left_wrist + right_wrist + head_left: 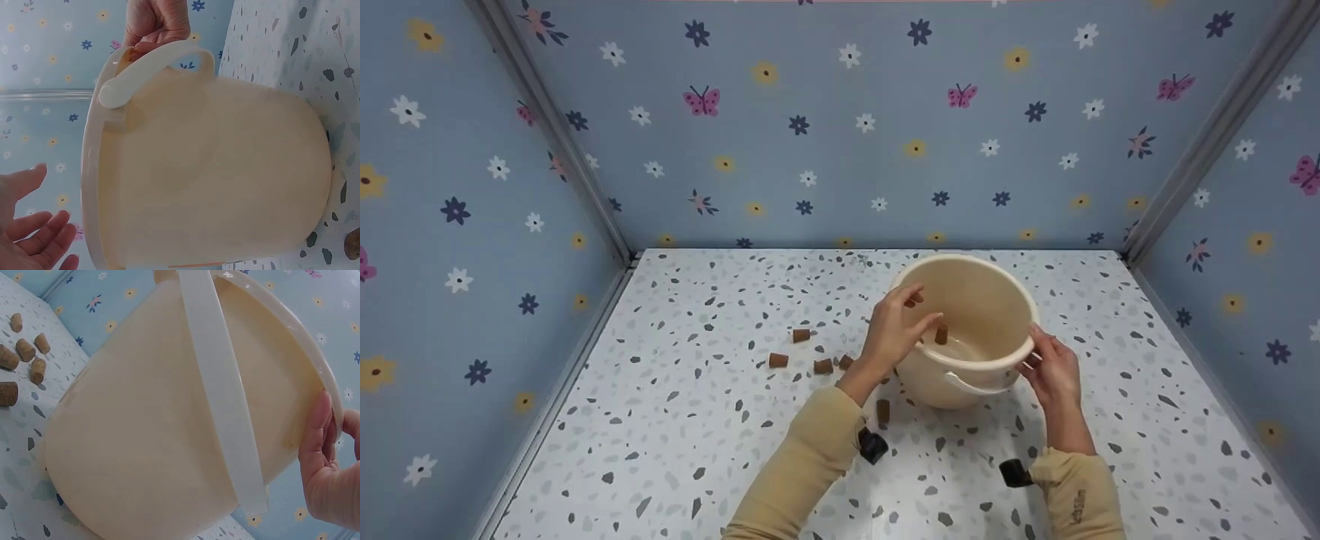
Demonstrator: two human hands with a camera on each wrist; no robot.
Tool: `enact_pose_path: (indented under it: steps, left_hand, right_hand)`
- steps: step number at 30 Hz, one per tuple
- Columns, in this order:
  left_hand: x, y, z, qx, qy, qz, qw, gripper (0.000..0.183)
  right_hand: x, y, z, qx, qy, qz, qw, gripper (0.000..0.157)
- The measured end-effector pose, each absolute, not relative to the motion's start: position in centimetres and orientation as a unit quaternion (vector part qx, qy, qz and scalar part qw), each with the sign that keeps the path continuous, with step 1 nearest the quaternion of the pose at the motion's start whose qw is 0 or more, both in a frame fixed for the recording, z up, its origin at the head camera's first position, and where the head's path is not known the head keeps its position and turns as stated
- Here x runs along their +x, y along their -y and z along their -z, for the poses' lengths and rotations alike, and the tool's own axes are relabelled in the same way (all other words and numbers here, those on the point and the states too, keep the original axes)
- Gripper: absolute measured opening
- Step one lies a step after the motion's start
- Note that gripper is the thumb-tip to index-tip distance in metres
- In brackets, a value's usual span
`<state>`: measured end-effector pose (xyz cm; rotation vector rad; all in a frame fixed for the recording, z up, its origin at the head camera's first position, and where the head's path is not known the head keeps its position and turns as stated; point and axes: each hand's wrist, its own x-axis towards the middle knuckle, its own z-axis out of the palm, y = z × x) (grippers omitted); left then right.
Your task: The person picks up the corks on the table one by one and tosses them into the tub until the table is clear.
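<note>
A cream plastic bucket (937, 382) with a white handle (219, 382) stands on the speckled table, its mouth tipped toward me in the head view. My right hand (1054, 367) grips its right rim; thumb and fingers lie on either side of the rim in the right wrist view. Over the left part of the mouth is my left hand (892, 326), fingers spread and holding nothing. Just past its thumb, a brown cork (941, 334) shows inside the bucket. Several more corks (801, 335) lie on the table left of the bucket, one of them (883, 412) nearer to me.
The white table (682, 420) has grey and black speckles. Blue panels with flowers and butterflies (840, 97) enclose it at the back and both sides, joined by grey metal posts (555, 135). A black wrist camera (873, 446) sits on the left sleeve, another (1015, 473) on the right.
</note>
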<state>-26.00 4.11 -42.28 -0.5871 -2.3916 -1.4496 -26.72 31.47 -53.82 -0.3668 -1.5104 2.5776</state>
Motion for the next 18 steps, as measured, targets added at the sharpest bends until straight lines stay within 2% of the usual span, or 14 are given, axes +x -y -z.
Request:
enact_pose_path:
  steps: [7, 12, 18]
  left_hand:
    - [-25.6, -2.9, 42.7, -0.196, 0.82, 0.516, 0.151, 0.044]
    - [-25.3, -2.0, 43.2, -0.2, 0.807, 0.528, 0.176, 0.041]
    - [-24.7, -1.0, 44.0, -0.189, 0.802, 0.531, 0.2, 0.038]
  right_hand:
    - [-23.3, -27.5, 47.2, -0.2, 0.522, -0.825, 0.081, 0.027]
    - [-23.0, -27.3, 46.3, -0.214, 0.5, -0.836, 0.065, 0.017]
    - [-23.0, -27.3, 46.4, -0.209, 0.498, -0.84, 0.058, 0.016]
